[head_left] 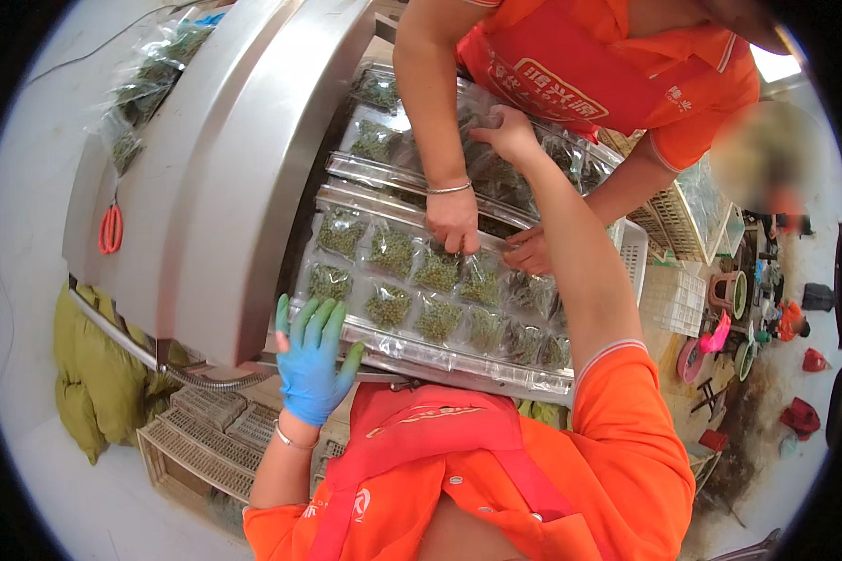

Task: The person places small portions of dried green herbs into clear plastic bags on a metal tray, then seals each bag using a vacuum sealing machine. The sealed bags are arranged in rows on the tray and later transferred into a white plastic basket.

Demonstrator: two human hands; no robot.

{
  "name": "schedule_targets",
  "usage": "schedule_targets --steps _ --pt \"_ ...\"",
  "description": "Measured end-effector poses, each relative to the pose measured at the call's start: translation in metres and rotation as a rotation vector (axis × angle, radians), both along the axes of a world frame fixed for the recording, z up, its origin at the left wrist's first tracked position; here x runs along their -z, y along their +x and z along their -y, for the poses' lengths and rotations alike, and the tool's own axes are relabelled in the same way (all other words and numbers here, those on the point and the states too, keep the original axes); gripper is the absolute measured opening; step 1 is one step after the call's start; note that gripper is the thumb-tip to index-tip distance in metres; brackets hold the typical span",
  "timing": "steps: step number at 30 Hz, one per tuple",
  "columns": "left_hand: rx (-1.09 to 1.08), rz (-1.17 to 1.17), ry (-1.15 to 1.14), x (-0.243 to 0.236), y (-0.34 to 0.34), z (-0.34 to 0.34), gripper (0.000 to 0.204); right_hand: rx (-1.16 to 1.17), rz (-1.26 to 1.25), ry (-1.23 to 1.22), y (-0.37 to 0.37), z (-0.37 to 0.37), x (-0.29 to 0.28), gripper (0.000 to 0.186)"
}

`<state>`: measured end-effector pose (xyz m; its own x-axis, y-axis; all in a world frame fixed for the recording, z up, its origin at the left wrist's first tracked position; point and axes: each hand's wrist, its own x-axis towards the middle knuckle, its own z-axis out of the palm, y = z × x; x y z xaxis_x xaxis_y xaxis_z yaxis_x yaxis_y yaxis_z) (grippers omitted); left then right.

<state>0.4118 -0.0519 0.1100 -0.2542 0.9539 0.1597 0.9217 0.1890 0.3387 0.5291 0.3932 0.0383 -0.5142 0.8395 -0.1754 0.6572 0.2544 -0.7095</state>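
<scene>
My left hand [311,360], in a blue glove with green-stained fingers, is spread open at the near left edge of a metal tray [430,346] holding rows of clear packs of small green pieces [385,304]. My bare right hand [507,136] reaches over the far tray [341,164], fingers bent among the packs; what they hold is hidden. Across from me, a co-worker's hand [452,222] pinches at the near tray's packs, and their other hand [526,251] is beside it, partly under my forearm.
A steel machine body [206,187] fills the left, with red scissors [110,224] and hanging bags [159,79]. Green sacks [94,374] and crates [196,449] stand low at left; more crates [674,299], tubs and a person [791,321] are at right.
</scene>
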Motion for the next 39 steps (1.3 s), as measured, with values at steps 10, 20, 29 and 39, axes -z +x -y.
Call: schedule_targets --steps 10,20,29,39 --pt "-0.398 -0.250 0.036 -0.067 -0.037 0.137 0.049 -0.024 -0.302 0.707 0.064 0.140 -0.161 0.020" --pt "-0.700 -0.577 0.024 -0.059 -0.286 0.237 0.074 -0.351 -0.820 -0.339 -0.202 0.301 -0.233 0.030" --pt "-0.134 -0.387 0.093 -0.021 -0.456 0.222 0.028 0.035 -0.570 -0.629 -0.466 0.340 -0.114 0.057" --pt "-0.015 -0.407 0.026 -0.007 -0.478 0.242 0.013 -1.066 -0.345 0.261 -0.325 0.519 -0.119 0.042"
